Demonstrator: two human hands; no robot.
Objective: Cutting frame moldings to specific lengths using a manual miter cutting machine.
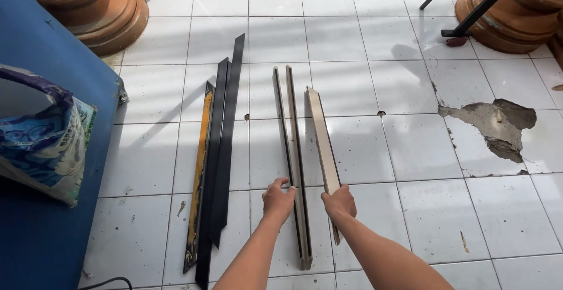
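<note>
The left hand (278, 201) gripped the paired long beige channel strips (293, 161) lying on white floor tiles (410, 149). At three o'clock, the right hand (339, 203) clasped a separate flat beige strip (321, 143), not yet joined; black strips (226, 131) lay untouched at nine o'clock.

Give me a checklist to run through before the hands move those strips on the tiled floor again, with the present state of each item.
1. Left hand on the pair of beige strips: ok, fingers rest on their near part.
2. Right hand on the single beige strip: ok, it grips the strip, which is tilted on edge.
3. Gap between the single strip and the pair: ok, apart along their length.
4. Black strips and yellow strip out of the way: ok, lying left of the hands, untouched.
5. Floor under the strips: ok, the broken tile patch lies well to the right.
6. Firmness of each grip: cannot tell.
</note>
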